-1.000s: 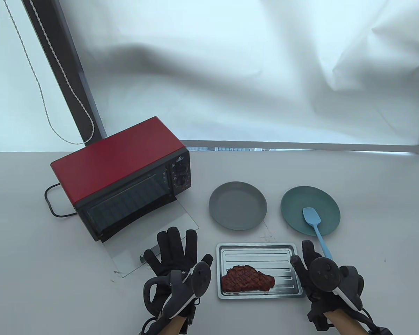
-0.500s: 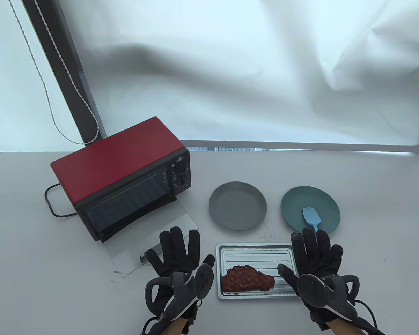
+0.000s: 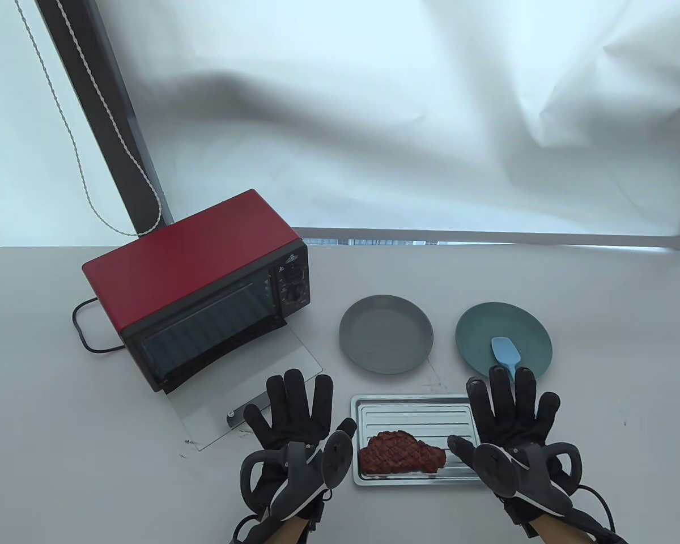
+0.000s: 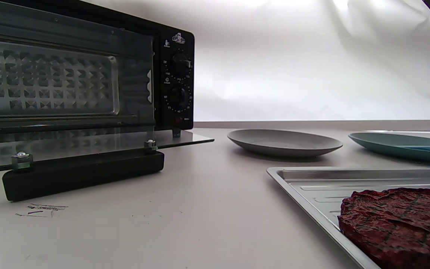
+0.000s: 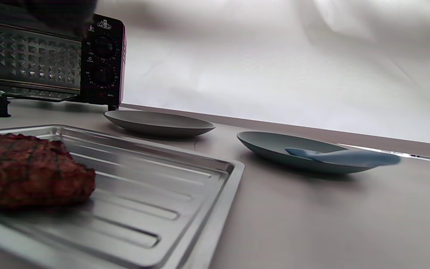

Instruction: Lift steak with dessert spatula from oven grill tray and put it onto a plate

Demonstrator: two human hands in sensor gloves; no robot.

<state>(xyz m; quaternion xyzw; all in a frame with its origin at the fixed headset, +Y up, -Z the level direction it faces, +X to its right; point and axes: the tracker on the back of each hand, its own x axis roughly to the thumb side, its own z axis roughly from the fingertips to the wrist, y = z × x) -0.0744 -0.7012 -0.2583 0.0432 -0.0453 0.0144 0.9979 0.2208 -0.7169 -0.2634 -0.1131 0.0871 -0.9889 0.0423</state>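
Dessert spatula (image 3: 507, 354): light blue, blade resting in the teal plate (image 3: 481, 328), handle running off that plate's near rim toward the person and hidden there beneath the fingers of the right hand (image 3: 510, 422). Long axis roughly away-and-toward, slanting slightly outward on the near end, to judge from the visible blade and neck. In the right wrist view, spatula (image 5: 343, 156) lying low across the teal plate (image 5: 271, 144), blurred, handle end projecting past the rim.

Right hand: fingers straight and spread, flat above the table, holding nothing; fingertips at the teal plate's near rim, over the handle, contact not discernible. Thumb reaching toward the steak (image 3: 402, 452). Clearly the nearer hand to the spatula; handle directly ahead of and under its fingers, so likely a curl of the fingers round the handle as the coming move.

Steak: on the near-left part of the oven grill tray (image 3: 413, 405), just on the near side of the teal plate and to its left. Grey plate (image 3: 385, 334) beside the teal plate on its left, bare.

Left hand (image 3: 294, 419): well apart from the teal plate, beyond the tray's far side from it; fingers spread and straight, empty, next to the glass door (image 3: 294, 351) of the red oven (image 3: 187, 260).
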